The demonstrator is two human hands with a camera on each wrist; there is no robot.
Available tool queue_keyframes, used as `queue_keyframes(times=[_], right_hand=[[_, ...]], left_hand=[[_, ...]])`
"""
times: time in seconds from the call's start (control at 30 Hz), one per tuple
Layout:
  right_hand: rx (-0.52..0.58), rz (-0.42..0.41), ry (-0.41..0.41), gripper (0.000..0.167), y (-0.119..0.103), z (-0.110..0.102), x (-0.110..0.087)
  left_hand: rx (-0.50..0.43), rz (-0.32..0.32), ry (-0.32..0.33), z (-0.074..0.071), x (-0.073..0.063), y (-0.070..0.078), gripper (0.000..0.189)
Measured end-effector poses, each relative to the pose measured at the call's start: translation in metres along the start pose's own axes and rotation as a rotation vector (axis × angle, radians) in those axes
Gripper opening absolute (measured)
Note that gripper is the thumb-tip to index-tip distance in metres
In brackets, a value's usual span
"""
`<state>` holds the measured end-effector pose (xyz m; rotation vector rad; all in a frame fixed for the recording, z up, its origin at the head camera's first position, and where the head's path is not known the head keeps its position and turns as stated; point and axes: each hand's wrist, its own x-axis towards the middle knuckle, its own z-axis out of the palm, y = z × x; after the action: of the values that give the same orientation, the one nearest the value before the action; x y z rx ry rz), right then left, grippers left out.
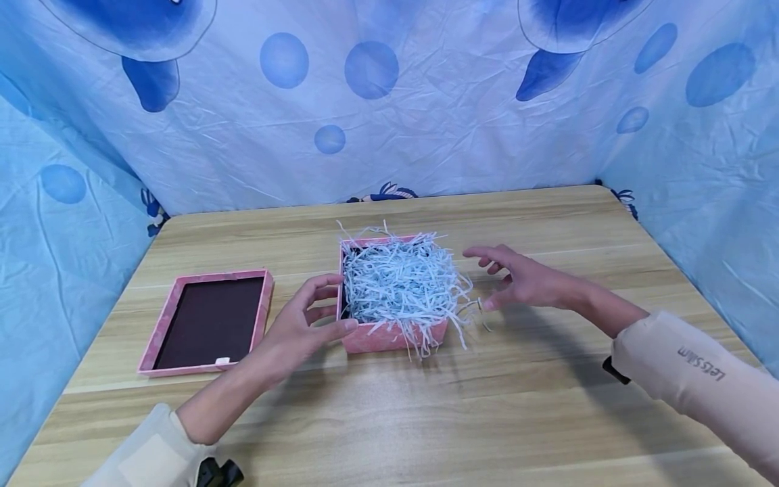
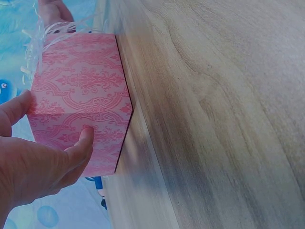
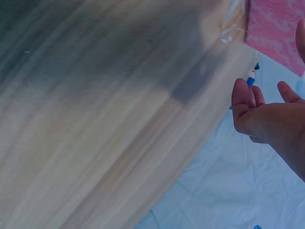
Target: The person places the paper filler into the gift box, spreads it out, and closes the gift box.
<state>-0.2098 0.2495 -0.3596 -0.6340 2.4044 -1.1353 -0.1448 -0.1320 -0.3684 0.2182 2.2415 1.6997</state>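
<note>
pink rectangular cardboard box [image 1: 374, 340], mid-frame, seems steadied by my ungripping left hand [image 1: 296, 330], overhanging pale-blue paper shreds [image 1: 398, 281] wanting tucking by my relaxed right hand [image 1: 520, 277].

Small dark lettering [image 1: 702, 364], apparently "Letsslim", stands on the pale right sleeve [image 1: 675, 389].

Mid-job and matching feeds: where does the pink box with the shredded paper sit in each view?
Head: the pink box is near the centre, between the two hands, with the left hand at its left side.
Left wrist: the pink box is left of centre, partly behind the left hand's fingers.
Right wrist: only part shows, in the top right corner.
Shared landmark: the wooden tabletop, visible in all three.
</note>
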Motion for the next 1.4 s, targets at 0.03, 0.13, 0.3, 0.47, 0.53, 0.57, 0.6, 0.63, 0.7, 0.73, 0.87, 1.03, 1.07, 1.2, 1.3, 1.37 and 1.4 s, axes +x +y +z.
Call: queue_keyframes(times=[0.03,0.13,0.3,0.47,0.53,0.57,0.6,0.63,0.7,0.73,0.87,1.03,1.07,1.2,1.3,1.37,1.4], right_hand=[[-0.004,0.002,-0.001,0.086,0.002,0.002,-0.001],[-0.013,0.011,-0.006,0.085,0.007,0.006,-0.002],[-0.023,0.009,0.000,0.085,0.011,0.011,-0.002],[-0.042,0.006,0.008,0.087,0.013,0.015,-0.003],[-0.059,-0.001,0.011,0.088,0.014,0.018,-0.003],[-0.071,-0.004,0.012,0.088,0.015,0.019,-0.003],[-0.082,-0.010,0.016,0.088,0.017,0.021,-0.003],[-0.097,-0.017,0.020,0.089,0.018,0.022,-0.003],[-0.125,-0.031,0.033,0.089,0.021,0.024,-0.002],[-0.137,-0.041,0.040,0.088,0.022,0.026,-0.002],[-0.179,-0.056,0.064,0.082,0.025,0.029,-0.001],[-0.237,-0.049,0.093,0.066,0.028,0.033,0.000],[-0.247,-0.050,0.101,0.063,0.028,0.034,0.000],[-0.261,-0.073,0.132,0.050,0.031,0.036,0.001],[-0.245,-0.087,0.148,0.042,0.033,0.037,0.003],[-0.226,-0.091,0.157,0.038,0.034,0.037,0.004],[-0.220,-0.093,0.161,0.036,0.035,0.037,0.005]], left_hand=[[-0.001,0.000,0.000,0.000,0.000,0.000,0.073],[-0.002,0.001,0.000,0.000,0.000,0.000,0.073],[-0.011,0.003,-0.003,0.000,0.000,0.000,0.073],[-0.011,0.002,-0.003,0.000,0.000,0.000,0.073],[-0.009,0.001,-0.003,0.000,0.000,0.000,0.073],[-0.008,0.000,-0.003,0.000,0.000,0.000,0.072],[-0.007,0.000,-0.003,0.000,0.000,0.000,0.073],[-0.007,0.000,-0.003,0.000,0.000,0.000,0.073],[-0.005,-0.001,-0.003,0.000,0.000,0.000,0.073],[-0.004,-0.002,-0.003,0.000,0.000,0.000,0.073],[-0.004,-0.003,0.000,0.000,0.000,0.000,0.072],[-0.006,-0.003,0.001,0.000,0.000,0.000,0.072],[-0.006,-0.002,0.001,0.000,0.000,0.000,0.072],[-0.001,0.002,0.001,0.000,0.000,0.000,0.072],[0.002,0.003,0.001,0.000,0.000,0.000,0.073],[0.001,0.003,0.000,0.000,0.000,0.000,0.073],[0.000,0.003,0.000,0.000,0.000,0.000,0.073]])
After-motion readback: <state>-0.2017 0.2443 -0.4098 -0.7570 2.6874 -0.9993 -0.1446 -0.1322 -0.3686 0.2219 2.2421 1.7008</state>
